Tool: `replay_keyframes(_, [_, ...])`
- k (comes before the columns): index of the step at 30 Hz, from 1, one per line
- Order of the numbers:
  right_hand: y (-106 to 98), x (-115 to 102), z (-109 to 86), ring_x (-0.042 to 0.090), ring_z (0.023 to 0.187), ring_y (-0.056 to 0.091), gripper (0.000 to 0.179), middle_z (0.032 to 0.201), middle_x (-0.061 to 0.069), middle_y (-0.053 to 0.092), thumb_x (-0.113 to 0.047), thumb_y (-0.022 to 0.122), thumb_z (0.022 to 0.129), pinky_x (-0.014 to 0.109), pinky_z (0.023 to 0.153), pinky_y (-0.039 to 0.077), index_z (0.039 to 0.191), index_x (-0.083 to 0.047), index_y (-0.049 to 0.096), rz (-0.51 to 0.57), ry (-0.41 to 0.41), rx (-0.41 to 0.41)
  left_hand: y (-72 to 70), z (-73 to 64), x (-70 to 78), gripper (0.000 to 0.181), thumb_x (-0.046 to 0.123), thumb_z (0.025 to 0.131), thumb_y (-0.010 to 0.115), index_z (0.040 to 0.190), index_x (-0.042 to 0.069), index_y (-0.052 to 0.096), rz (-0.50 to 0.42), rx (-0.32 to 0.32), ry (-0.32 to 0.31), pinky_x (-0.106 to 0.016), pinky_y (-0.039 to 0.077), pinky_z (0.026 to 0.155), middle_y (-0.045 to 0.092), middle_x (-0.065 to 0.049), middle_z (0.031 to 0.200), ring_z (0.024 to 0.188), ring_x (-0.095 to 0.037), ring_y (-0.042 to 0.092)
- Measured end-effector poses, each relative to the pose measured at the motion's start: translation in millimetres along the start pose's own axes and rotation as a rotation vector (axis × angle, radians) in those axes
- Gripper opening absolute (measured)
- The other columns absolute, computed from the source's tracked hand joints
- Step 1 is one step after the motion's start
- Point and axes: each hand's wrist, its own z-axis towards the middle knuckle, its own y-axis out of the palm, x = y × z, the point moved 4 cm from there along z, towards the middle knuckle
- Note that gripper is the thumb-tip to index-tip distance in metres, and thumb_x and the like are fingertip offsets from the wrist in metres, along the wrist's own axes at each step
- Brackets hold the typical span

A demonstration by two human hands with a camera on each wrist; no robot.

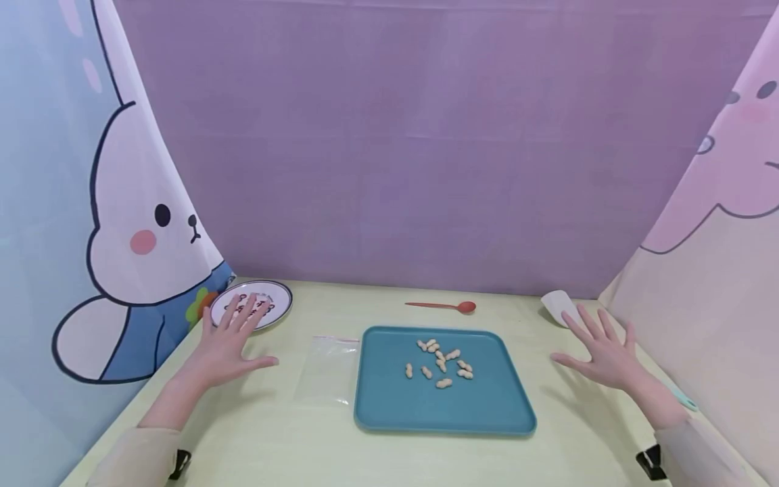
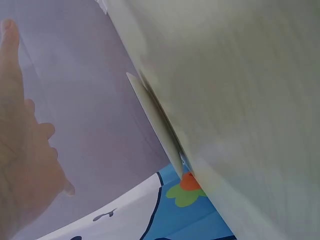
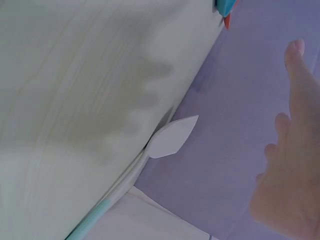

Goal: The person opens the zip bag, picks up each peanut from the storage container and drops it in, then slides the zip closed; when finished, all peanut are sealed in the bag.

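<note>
Plate [image 1: 280, 308] and spatula [image 1: 555, 303] are lying nearest the fingers, one for each hand. Four fingers of the left hand [image 1: 222, 355] are covering part of the plate in the head view, while the left wrist view is showing a gap between them. Just beyond the fingertips of the right hand [image 1: 608, 355], the spatula's white blade is resting on the table [image 1: 274, 433]; its turquoise handle end is showing past the little-finger side of that hand. Both sets of fingers are spreading straight and released, grasping nothing, and they are hovering above the tabletop. Near the left thumb tip, on its right, a clear zip bag [image 1: 328, 372] is lying flat. Between the two thumbs, a blue tray [image 1: 389, 406] is holding scattered peanuts [image 1: 441, 365]. Farther forward than both thumb tips, a red spoon [image 1: 466, 307] is lying behind the tray, its bowl pointing toward the right hand's side.
</note>
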Motion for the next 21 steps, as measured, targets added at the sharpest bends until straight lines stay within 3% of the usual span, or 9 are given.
replay_keyframes(4, [-1, 0, 2.3, 0.048, 0.14, 0.0, 0.084, 0.154, 0.022, 0.017, -0.054, 0.061, 0.083, 0.072, 0.099, -0.014, 0.15, -0.022, 0.021, 0.007, 0.011, -0.018, 1.8, 1.0, 0.4, 0.102, 0.073, 0.073, 0.056, 0.152, 0.024, 0.013, -0.011, -0.015, -0.009, -0.068, -0.019, 0.1, 0.012, -0.015, 0.157, 0.144, -0.036, -0.004])
replay_keyframes(6, [-3, -1, 5.4, 0.051, 0.138, 0.009, 0.083, 0.152, 0.023, 0.02, -0.053, 0.061, 0.083, 0.075, 0.098, -0.008, 0.149, -0.021, 0.024, 0.015, 0.012, -0.02, 1.1, 3.3, 0.7, 0.1, 0.072, 0.074, 0.057, 0.151, 0.022, 0.017, -0.027, -0.017, -0.014, -0.07, -0.013, 0.102, 0.016, -0.017, 0.155, 0.143, -0.038, 0.001])
replay_keyframes(11, [-9, -11, 22.3, 0.054, 0.121, 0.038, 0.069, 0.142, 0.028, 0.037, -0.039, 0.067, 0.084, 0.071, 0.094, 0.024, 0.139, -0.007, 0.042, 0.076, -0.044, 0.046, -6.2, 13.2, 2.5, 0.086, 0.062, 0.08, 0.061, 0.143, 0.009, 0.036, -0.114, -0.002, -0.028, -0.067, 0.02, 0.104, 0.032, -0.023, 0.147, 0.134, -0.045, 0.026])
replay_keyframes(14, [-11, -24, 35.5, 0.051, 0.113, 0.049, 0.053, 0.13, 0.03, 0.049, -0.027, 0.069, 0.084, 0.062, 0.088, 0.039, 0.126, 0.003, 0.054, 0.127, -0.1, 0.1, -7.2, 20.5, 4.2, 0.075, 0.055, 0.085, 0.06, 0.138, 0.004, 0.044, -0.202, -0.018, -0.042, -0.061, 0.031, 0.102, 0.04, -0.025, 0.141, 0.129, -0.045, 0.035])
replay_keyframes(21, [0, -67, 68.4, 0.038, 0.102, 0.061, 0.032, 0.107, 0.02, 0.067, -0.014, 0.069, 0.084, 0.052, 0.084, 0.048, 0.111, 0.002, 0.065, 0.211, -0.19, 0.177, -0.2, 34.9, 12.3, 0.047, 0.034, 0.091, 0.06, 0.122, -0.001, 0.058, -0.397, -0.021, -0.02, -0.053, 0.042, 0.096, 0.06, -0.021, 0.122, 0.113, -0.039, 0.055])
